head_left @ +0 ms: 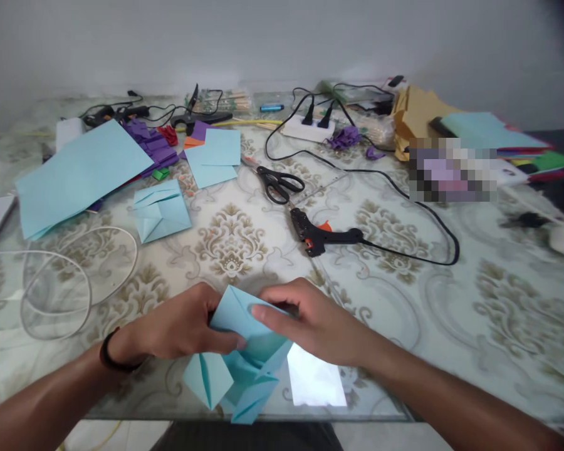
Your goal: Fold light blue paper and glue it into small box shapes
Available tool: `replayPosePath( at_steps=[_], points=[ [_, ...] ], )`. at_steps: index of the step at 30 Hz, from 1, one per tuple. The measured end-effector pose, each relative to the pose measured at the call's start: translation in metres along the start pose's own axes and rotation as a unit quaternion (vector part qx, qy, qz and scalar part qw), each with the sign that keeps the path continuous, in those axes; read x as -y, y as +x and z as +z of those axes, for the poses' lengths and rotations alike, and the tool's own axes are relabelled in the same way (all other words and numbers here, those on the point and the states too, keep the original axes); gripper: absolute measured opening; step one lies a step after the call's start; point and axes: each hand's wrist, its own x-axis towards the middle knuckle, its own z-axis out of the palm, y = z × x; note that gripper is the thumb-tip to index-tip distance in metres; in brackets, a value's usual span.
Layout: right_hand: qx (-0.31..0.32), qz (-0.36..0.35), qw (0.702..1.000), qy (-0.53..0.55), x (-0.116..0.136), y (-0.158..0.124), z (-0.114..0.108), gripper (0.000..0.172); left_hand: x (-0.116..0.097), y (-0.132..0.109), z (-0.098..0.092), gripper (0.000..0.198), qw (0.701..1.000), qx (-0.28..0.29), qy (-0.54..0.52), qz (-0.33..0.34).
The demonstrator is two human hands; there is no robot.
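Fingers of the left hand (181,324) grip the left side of the folded paper (244,316), thumb on top, near the front edge of the table (380,300). Scissors (266,178) lie beyond it. The right hand (317,322) pinches the paper's right side, thumb also uppermost; the glue gun (326,236) lies farther back.

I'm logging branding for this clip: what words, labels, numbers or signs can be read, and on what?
No text can be read.
Packet of sticks: green marks, too blurred to read.
Blue marker: any lettering too small.
Pixelated patch: masked, unreadable.
Held blue paper: no writing visible.
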Motion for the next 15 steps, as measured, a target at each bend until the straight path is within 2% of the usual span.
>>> replayPosePath(
  at_steps=[4, 7, 15],
  points=[
    [-0.044, -0.010, 0.990, 0.133, 0.002, 0.000, -0.003, 0.039, 0.003, -0.003, -0.002, 0.033, 0.994, -0.097, -0.044, -0.004],
    [-0.045, -0.021, 0.982, 0.185, -0.001, 0.001, -0.003, 0.039, 0.007, -0.004, -0.003, 0.036, 0.984, -0.162, -0.075, 0.014],
    [-0.041, 0.025, 0.987, 0.152, -0.003, 0.004, -0.002, 0.046, 0.011, 0.002, -0.001, 0.033, 0.973, -0.182, -0.127, 0.059]
  ],
)
